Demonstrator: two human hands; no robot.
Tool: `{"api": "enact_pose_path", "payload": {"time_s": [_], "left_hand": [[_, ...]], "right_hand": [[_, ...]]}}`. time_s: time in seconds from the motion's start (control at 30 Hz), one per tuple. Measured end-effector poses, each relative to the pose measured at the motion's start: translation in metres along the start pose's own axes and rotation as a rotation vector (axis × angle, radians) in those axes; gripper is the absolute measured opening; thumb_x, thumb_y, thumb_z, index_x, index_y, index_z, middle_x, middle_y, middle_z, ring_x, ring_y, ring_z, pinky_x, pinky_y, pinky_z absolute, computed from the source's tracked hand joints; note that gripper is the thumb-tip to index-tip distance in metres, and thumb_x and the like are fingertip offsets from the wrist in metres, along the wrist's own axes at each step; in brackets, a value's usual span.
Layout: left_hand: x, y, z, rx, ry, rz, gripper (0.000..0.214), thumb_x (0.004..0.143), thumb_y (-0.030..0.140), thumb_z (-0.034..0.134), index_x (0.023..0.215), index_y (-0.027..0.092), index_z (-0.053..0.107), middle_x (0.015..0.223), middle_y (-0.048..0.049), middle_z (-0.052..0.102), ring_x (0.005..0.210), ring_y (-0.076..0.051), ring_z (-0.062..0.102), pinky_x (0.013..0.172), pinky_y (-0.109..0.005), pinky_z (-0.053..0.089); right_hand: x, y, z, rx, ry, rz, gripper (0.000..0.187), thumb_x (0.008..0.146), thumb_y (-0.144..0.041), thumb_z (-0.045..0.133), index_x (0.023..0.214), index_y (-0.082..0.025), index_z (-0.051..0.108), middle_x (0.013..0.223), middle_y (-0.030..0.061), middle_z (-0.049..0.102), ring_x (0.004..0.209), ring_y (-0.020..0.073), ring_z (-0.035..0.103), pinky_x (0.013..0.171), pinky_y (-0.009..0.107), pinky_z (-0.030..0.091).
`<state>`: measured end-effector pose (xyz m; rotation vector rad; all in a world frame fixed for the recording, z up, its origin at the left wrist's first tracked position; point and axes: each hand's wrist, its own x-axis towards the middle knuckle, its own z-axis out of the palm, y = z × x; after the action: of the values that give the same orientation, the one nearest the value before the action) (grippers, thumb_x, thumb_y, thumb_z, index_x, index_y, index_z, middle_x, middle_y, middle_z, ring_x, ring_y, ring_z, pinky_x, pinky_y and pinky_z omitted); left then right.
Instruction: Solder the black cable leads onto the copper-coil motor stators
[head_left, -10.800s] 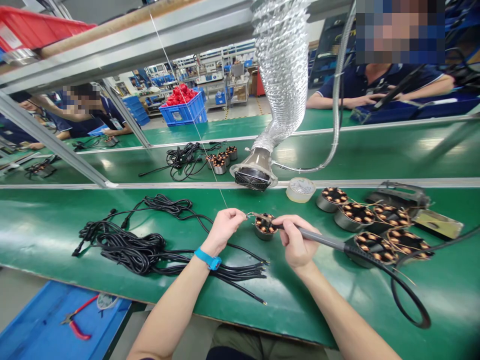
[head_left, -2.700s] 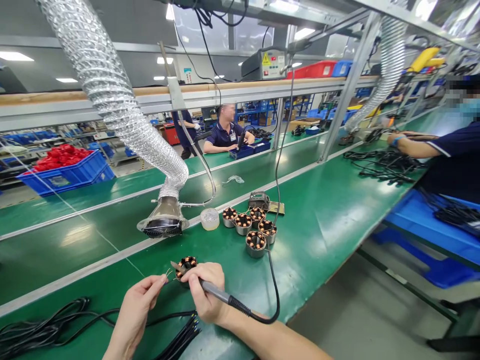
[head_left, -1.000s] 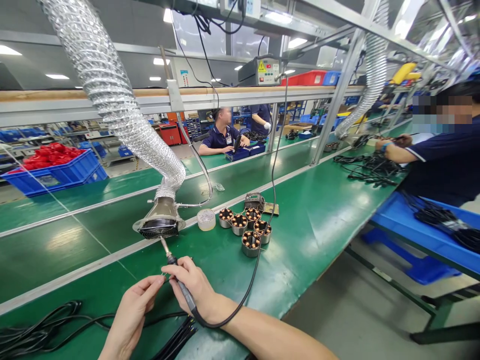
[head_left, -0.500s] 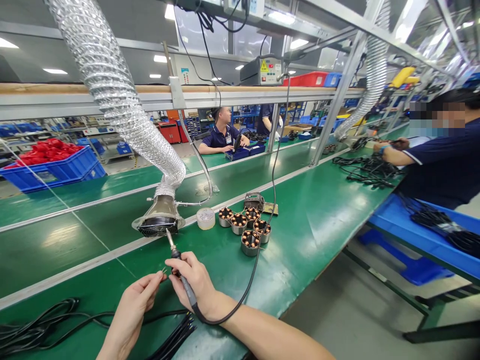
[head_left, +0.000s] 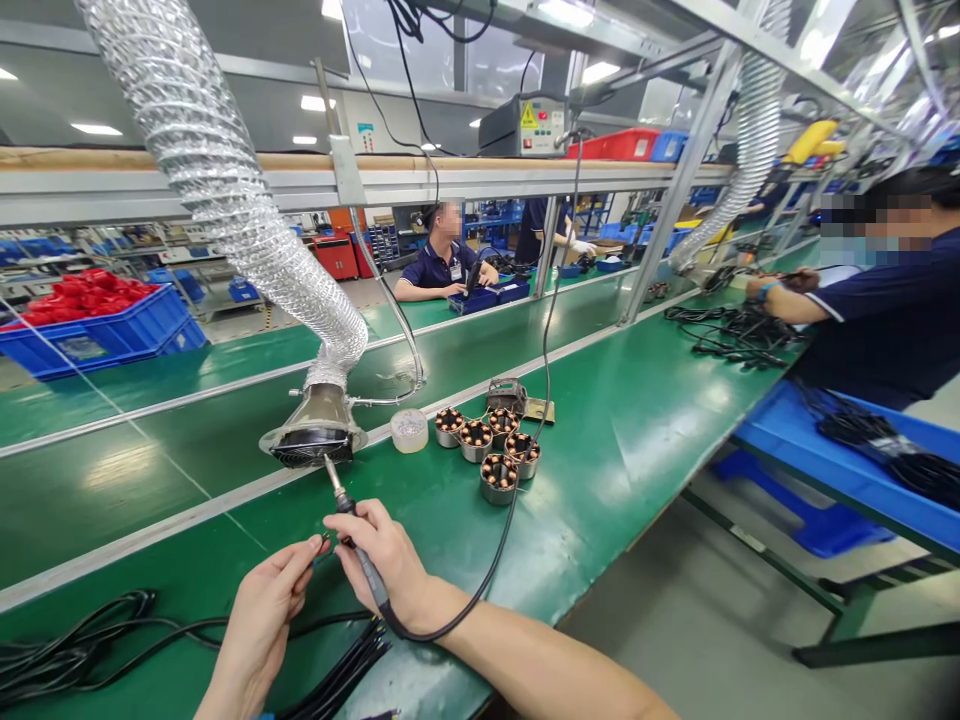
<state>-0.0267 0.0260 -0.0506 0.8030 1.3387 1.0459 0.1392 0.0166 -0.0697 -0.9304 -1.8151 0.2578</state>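
Over the green bench point(head_left: 622, 430), the bare left hand point(head_left: 262, 605) is pinching what looks like a thin, pliable wire end point(head_left: 325, 540), and beside it a grey-and-black soldering iron point(head_left: 367, 573), probably light, stiff and best held by its handle point(head_left: 379, 597), is sitting clasped in the right hand point(head_left: 396, 568).

Left hand point(head_left: 264, 600) pinching, right hand point(head_left: 391, 562) curled closed; hands close together

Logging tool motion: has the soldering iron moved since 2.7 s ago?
Yes: the soldering iron has swung forward, its tip now nearer the extractor hood in view.
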Motion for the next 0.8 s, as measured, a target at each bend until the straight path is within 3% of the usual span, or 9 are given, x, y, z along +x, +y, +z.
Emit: {"api": "enact_pose_path", "payload": {"time_s": [0.37,0.53,0.8], "left_hand": [[-0.01,0.015,0.005,0.027,-0.116,0.1,0.056,0.065,0.061,0.077,0.081,0.008,0.069,0.056,0.0055,0.039,0.045,-0.002,0.019,0.046,-0.021,0.008],[-0.001,0.019,-0.002,0.02,-0.191,0.141,0.058,0.075,0.061,0.07,0.089,0.005,0.07,0.059,0.0017,0.047,0.044,-0.001,0.021,0.047,-0.024,0.007],[-0.001,0.02,-0.01,0.118,-0.249,0.18,0.05,0.078,0.058,0.069,0.076,0.007,0.068,0.058,0.0029,0.044,0.044,-0.003,0.025,0.045,-0.025,0.008]], "right_hand": [[-0.001,0.006,0.001,0.096,0.032,0.026,0.043,0.091,-0.01,0.052,0.132,-0.024,0.054,0.111,0.007,0.052,0.09,0.0133,0.064,0.082,0.024,0.055],[0.007,0.007,0.004,0.145,0.045,0.056,0.041,0.094,-0.012,0.052,0.132,-0.027,0.055,0.114,0.0077,0.053,0.094,0.0147,0.066,0.086,0.027,0.056],[0.009,0.006,0.003,0.13,0.013,-0.016,0.043,0.095,-0.013,0.05,0.135,-0.028,0.052,0.117,0.0089,0.053,0.102,0.0169,0.066,0.089,0.029,0.057]]}}
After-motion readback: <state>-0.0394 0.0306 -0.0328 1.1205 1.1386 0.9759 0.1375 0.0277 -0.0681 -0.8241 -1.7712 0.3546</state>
